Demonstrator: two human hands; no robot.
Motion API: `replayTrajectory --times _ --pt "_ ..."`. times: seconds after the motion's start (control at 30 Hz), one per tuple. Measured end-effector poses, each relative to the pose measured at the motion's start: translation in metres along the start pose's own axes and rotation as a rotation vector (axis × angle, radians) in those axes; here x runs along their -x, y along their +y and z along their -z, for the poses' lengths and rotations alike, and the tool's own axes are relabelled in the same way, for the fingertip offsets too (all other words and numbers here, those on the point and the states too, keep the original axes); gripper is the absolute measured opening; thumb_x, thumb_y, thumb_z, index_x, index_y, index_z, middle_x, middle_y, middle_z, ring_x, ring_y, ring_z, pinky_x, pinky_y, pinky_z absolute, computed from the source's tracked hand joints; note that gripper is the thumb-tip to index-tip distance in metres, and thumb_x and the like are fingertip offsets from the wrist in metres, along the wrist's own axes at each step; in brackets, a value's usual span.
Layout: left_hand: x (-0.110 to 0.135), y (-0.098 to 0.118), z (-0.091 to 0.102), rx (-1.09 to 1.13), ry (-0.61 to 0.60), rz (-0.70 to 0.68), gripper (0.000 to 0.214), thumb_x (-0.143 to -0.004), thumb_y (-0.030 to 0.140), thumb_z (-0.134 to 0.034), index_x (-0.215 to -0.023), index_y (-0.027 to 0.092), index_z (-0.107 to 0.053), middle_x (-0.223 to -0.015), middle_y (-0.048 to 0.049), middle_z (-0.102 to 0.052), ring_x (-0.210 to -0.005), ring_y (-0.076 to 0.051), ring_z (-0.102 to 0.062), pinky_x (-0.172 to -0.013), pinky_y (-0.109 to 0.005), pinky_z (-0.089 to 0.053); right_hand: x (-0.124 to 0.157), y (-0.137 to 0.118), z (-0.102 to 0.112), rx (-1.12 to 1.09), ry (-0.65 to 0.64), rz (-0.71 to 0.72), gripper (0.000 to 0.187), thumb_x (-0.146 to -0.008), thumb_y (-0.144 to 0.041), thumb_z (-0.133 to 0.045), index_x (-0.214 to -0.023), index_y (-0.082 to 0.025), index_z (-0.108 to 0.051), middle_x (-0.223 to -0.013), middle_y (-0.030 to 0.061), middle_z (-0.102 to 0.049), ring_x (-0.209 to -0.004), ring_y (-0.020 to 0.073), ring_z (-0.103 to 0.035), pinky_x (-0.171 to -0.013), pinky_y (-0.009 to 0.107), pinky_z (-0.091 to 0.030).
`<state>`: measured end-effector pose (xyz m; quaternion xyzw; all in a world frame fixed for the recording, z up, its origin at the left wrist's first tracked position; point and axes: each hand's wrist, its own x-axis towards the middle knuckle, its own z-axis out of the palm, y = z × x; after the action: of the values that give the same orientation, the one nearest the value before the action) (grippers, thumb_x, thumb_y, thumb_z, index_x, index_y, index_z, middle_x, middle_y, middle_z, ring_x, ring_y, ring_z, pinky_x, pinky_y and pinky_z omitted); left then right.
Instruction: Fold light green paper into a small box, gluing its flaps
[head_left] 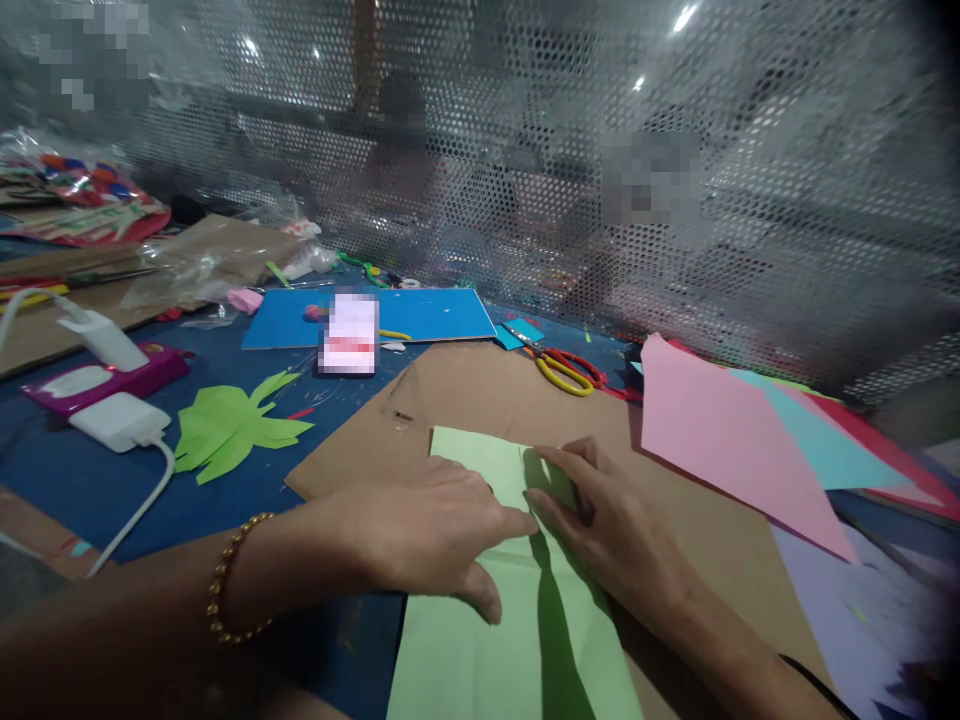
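Observation:
A sheet of light green paper (465, 660) with crease lines lies in front of me on brown cardboard. My left hand (442, 525) reaches across it from the left, index finger stretched onto the paper near its middle and thumb spread apart. From the right, my right hand (600, 510) holds a raised fold of the sheet, thumb and index fingertips on the fold's edge. A dark shadow runs down the paper below the fingertips. The other fingers of my right hand are curled and partly hidden.
Cardboard (712, 530) covers part of the blue table. Scissors (566, 370), a blue board (435, 312) and a phone (349, 335) lie beyond. Green cut-paper leaves (232, 425) and a purple power strip (112, 378) with white chargers are left; pink sheets (712, 430) right. Perforated metal (525, 150) stands behind.

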<state>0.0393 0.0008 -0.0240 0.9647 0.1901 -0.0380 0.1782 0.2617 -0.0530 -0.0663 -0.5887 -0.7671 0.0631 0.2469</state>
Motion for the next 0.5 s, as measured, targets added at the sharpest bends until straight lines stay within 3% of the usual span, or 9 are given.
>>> replayTrajectory --times 0.27,0.5 --pt "-0.0011 -0.0027 -0.0057 -0.021 0.02 -0.022 0.058 -0.078 0.05 -0.076 -0.129 0.028 -0.058 -0.089 -0.0045 -0.066 -0.086 -0.028 -0.064 -0.062 -0.03 -0.038 -0.0018 0.0063 -0.0027 0.046 -0.048 -0.037 0.028 -0.094 -0.028 -0.054 -0.121 -0.023 -0.059 -0.099 0.004 -0.055 -0.08 0.0175 -0.059 -0.068 0.033 -0.046" --pt "-0.001 -0.0025 -0.006 -0.045 0.018 -0.018 0.062 -0.078 0.05 -0.076 -0.133 0.03 -0.056 -0.088 -0.005 -0.067 -0.082 -0.027 -0.063 -0.061 -0.029 -0.037 0.0003 -0.001 -0.0038 0.28 -0.036 0.02 0.026 -0.097 -0.029 -0.047 -0.115 -0.018 -0.063 -0.105 0.0087 -0.058 -0.075 0.0201 -0.06 -0.06 0.034 -0.045"
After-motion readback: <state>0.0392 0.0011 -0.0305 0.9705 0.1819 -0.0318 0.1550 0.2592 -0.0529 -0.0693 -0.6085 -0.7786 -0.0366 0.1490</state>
